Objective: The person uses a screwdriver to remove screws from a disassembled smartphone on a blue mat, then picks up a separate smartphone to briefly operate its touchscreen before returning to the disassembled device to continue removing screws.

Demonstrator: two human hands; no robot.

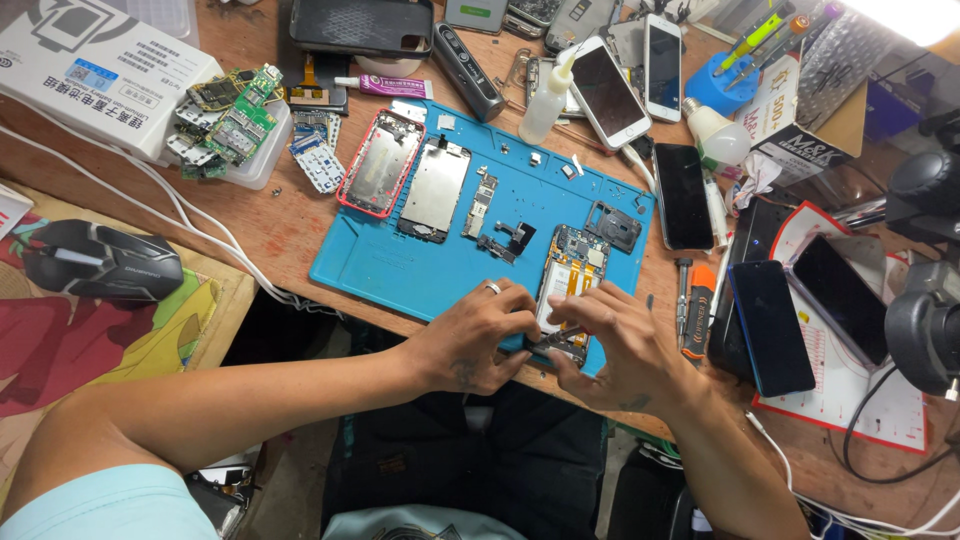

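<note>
One opened phone, two hands gripping it.

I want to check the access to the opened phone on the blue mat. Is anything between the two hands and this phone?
Nothing visible stands between them. Both the left hand and the right hand are already on the lower end of the opened phone, at the near edge of the blue mat. The loose phone parts lie farther back on the mat.

Cluttered wooden workbench, blue work mat, bright light top right.
</note>
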